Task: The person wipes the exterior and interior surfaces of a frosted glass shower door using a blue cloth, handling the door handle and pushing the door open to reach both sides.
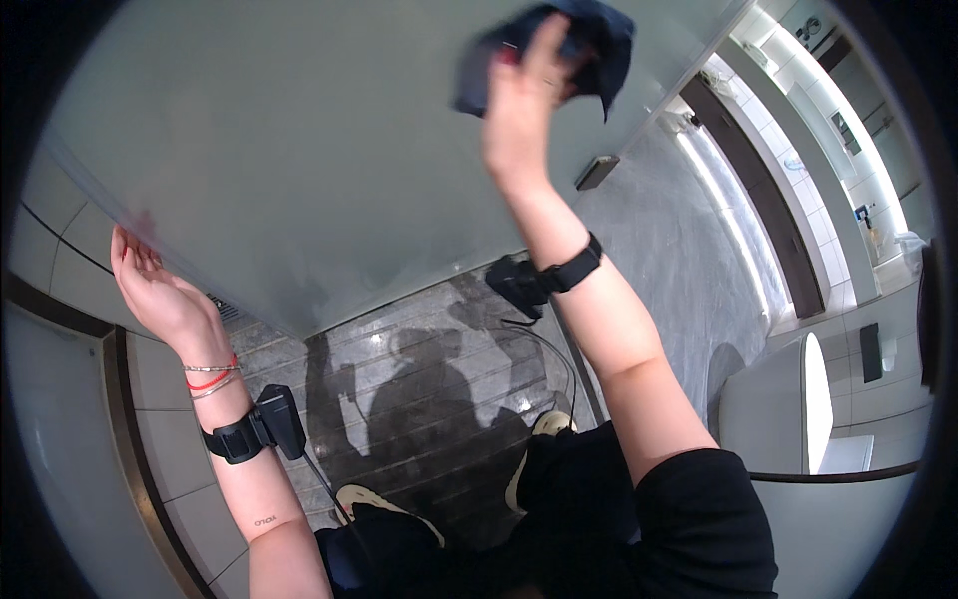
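A dark blue cloth (610, 52) is in my right hand (524, 97), high against the large frosted glass panel (314, 150). Motion blurs that hand and the cloth; the fingers are spread over the fabric. At the panel's left edge is my left hand (168, 299), palm turned up, with its fingertips at the edge. Whether those fingers grip the glass or only rest against it is not clear. A faint reddish patch shows in the glass beside them. Each forearm carries a black strapped device; a bracelet and a red cord circle my left wrist.
A dark rectangular door fitting (597, 173) sits on the panel's right edge. Beyond lies a grey floor (651, 224), with a white toilet (771, 404) at right and a lit mirror shelf (846, 165). Cables (565, 359) hang near my shoes (554, 423) on the grooved wet-looking floor.
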The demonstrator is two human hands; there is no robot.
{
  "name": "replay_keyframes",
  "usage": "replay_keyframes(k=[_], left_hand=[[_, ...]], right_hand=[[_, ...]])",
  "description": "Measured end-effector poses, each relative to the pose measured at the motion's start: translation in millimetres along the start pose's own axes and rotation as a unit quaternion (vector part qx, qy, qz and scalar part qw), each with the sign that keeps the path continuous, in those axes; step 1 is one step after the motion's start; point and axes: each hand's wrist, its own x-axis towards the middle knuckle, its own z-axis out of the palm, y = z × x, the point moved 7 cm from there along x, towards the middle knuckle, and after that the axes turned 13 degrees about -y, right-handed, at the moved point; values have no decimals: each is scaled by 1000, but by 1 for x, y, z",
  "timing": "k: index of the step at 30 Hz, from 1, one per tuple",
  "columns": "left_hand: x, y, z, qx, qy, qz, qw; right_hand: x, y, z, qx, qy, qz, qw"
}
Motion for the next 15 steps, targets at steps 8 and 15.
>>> replay_keyframes(k=[8, 15], left_hand=[[-5, 0, 1, -128, 30, 7, 991], [-4, 4, 0, -97, 23, 33, 994]], right_hand=[[-12, 113, -77, -33, 201, 133, 970], [-30, -34, 22, -72, 66, 31, 995]])
